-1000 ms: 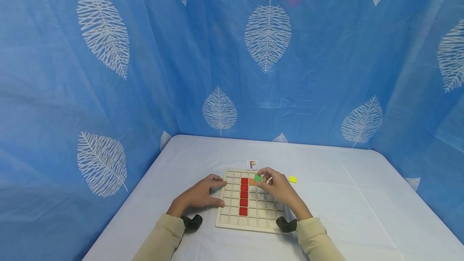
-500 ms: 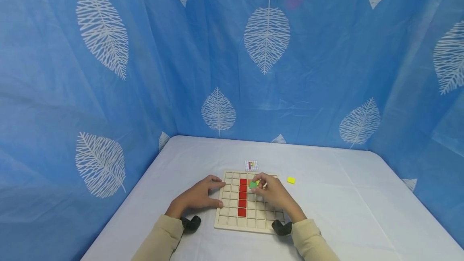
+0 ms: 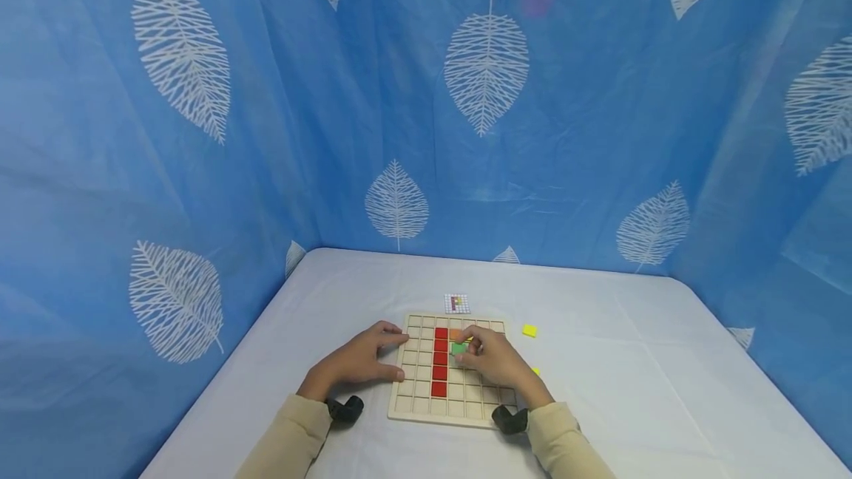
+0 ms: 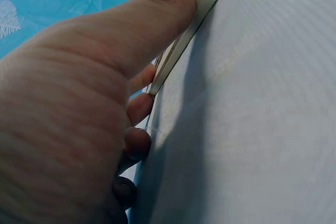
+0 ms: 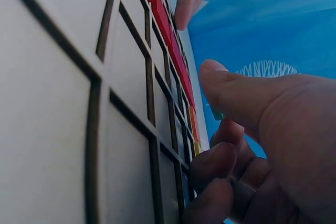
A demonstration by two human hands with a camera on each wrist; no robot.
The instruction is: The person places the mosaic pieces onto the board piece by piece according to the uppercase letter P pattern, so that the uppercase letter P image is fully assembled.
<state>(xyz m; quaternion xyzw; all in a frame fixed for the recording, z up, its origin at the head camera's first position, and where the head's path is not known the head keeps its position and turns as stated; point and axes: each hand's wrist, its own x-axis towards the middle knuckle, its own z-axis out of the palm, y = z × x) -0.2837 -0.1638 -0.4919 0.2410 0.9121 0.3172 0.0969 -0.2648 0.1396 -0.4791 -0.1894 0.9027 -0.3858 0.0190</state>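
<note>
Between thumb and fingers, my right hand (image 3: pixel 495 359) pinches a small green square tile (image 3: pixel 458 349) low over the wooden grid board (image 3: pixel 421 405). In the right wrist view only a sliver of the green tile shows behind the thumb. Just left of it runs a column of several red tiles (image 3: pixel 440 359) set in the board's cells. An orange tile (image 3: pixel 455 334) lies beside the top red one, with a bit of yellow partly hidden by my right fingers. My left hand (image 3: pixel 356 361) rests its thumb and index fingertip against the board's left edge, fingers spread apart.
Behind the board lies a small printed grid card (image 3: pixel 456 304) with a coloured pattern. A loose yellow tile (image 3: pixel 529 330) sits on the white table (image 3: pixel 599 361) to the right, and another yellow piece (image 3: pixel 535 371) peeks out by the right wrist. Blue leaf-patterned cloth (image 3: pixel 399 109) surrounds the table.
My right hand has carried the green tile left and toward me, from above the orange tile to beside the red column. The left hand keeps its place at the board's edge.
</note>
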